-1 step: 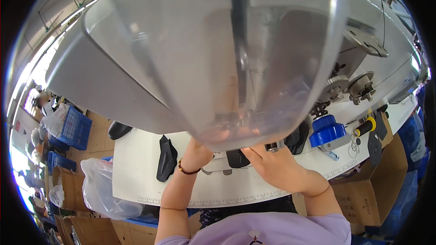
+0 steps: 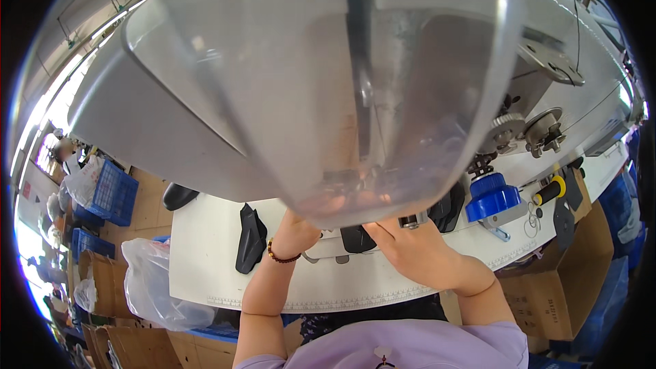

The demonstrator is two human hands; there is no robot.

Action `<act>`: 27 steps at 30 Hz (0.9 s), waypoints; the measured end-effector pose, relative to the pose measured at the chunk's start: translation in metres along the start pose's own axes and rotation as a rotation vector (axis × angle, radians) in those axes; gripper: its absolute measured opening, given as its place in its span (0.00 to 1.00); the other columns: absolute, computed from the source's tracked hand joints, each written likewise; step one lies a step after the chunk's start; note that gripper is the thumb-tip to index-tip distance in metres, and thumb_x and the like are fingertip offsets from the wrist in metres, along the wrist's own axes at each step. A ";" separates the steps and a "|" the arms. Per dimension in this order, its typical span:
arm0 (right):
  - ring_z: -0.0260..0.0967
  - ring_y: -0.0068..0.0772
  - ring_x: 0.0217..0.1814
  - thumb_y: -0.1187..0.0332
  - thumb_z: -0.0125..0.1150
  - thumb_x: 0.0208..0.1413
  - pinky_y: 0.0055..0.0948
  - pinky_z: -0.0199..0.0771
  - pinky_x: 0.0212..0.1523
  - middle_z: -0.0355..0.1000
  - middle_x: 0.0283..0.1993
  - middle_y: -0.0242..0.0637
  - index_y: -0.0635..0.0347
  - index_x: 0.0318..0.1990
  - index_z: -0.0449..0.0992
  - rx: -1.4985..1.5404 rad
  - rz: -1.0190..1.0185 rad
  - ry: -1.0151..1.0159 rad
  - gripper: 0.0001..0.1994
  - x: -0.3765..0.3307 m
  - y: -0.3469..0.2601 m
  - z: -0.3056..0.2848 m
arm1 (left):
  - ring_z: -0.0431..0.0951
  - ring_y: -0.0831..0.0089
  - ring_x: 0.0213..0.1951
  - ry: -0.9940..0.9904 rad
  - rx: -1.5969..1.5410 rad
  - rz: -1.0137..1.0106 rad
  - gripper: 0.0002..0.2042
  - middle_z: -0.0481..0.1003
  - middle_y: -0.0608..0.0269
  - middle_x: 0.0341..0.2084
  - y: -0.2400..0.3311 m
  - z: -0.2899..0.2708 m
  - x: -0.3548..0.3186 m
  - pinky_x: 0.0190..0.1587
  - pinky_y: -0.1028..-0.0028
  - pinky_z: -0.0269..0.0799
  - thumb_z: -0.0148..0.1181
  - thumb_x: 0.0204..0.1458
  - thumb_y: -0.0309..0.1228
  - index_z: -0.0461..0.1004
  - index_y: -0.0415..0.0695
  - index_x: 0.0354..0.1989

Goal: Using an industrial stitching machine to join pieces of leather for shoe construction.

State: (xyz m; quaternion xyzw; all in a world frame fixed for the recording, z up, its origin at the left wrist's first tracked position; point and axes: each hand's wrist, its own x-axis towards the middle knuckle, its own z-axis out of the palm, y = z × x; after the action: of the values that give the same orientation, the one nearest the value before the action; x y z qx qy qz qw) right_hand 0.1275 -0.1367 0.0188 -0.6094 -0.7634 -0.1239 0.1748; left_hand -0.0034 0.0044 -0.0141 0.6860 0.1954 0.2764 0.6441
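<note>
My left hand (image 2: 295, 234), with a beaded bracelet at the wrist, reaches under the clear guard (image 2: 417, 123) of a sewing machine. Its fingers are blurred behind the plastic, so their grip does not show. From the other side my right hand (image 2: 418, 251) reaches in, fingers closed at the right edge of a flat black piece (image 2: 357, 239). That piece lies on the machine bed between the hands, its far part hidden by the guard. To the left of my left hand rests another folded black piece (image 2: 251, 239).
The grey machine body (image 2: 171, 109) fills the upper view. On the right are a blue round machine part (image 2: 490, 198), a yellow-and-black spool (image 2: 549, 191) and a cardboard box (image 2: 560, 283). A plastic bag (image 2: 160, 283) and blue crate (image 2: 113, 191) stand left of the white table (image 2: 205, 253).
</note>
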 end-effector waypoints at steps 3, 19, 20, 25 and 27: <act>0.60 0.35 0.44 0.78 0.49 0.31 0.20 0.63 0.19 0.57 0.45 0.44 0.65 0.43 0.63 -0.050 -0.021 -0.001 0.23 -0.001 0.000 -0.001 | 0.61 0.88 0.15 -0.046 0.047 -0.008 0.10 0.66 0.69 0.12 -0.002 -0.003 -0.002 0.18 0.88 0.56 0.42 0.45 0.24 0.68 0.37 0.16; 0.60 0.31 0.25 0.75 0.51 0.27 0.23 0.62 0.22 0.60 0.21 0.37 0.66 0.24 0.66 -0.082 -0.122 0.139 0.09 0.005 -0.002 0.002 | 0.61 0.88 0.18 -0.109 0.218 0.082 0.08 0.67 0.70 0.15 -0.015 -0.013 0.001 0.21 0.88 0.56 0.46 0.46 0.25 0.69 0.35 0.20; 0.59 0.30 0.24 0.76 0.51 0.27 0.22 0.61 0.22 0.59 0.21 0.36 0.66 0.22 0.66 -0.093 -0.124 0.191 0.08 0.006 -0.004 0.005 | 0.61 0.88 0.18 -0.118 0.228 0.096 0.07 0.67 0.70 0.15 -0.018 -0.016 0.002 0.21 0.88 0.56 0.47 0.45 0.25 0.69 0.35 0.21; 0.58 0.29 0.25 0.76 0.51 0.27 0.22 0.60 0.21 0.58 0.20 0.35 0.65 0.19 0.67 -0.081 -0.116 0.201 0.06 0.006 -0.004 0.005 | 0.60 0.89 0.18 -0.095 0.137 0.112 0.07 0.67 0.71 0.15 -0.030 -0.017 0.004 0.21 0.87 0.55 0.46 0.45 0.24 0.69 0.35 0.20; 0.58 0.30 0.25 0.76 0.51 0.27 0.22 0.60 0.21 0.58 0.20 0.35 0.66 0.21 0.67 -0.058 -0.111 0.241 0.07 0.007 -0.003 0.003 | 0.59 0.89 0.18 -0.073 0.124 0.120 0.07 0.67 0.72 0.15 -0.030 -0.016 0.003 0.21 0.87 0.54 0.46 0.45 0.23 0.69 0.35 0.20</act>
State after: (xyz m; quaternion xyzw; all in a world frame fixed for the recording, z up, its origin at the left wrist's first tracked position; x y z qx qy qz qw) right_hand 0.1230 -0.1297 0.0189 -0.5518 -0.7654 -0.2277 0.2405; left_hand -0.0081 0.0216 -0.0430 0.7447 0.1468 0.2766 0.5893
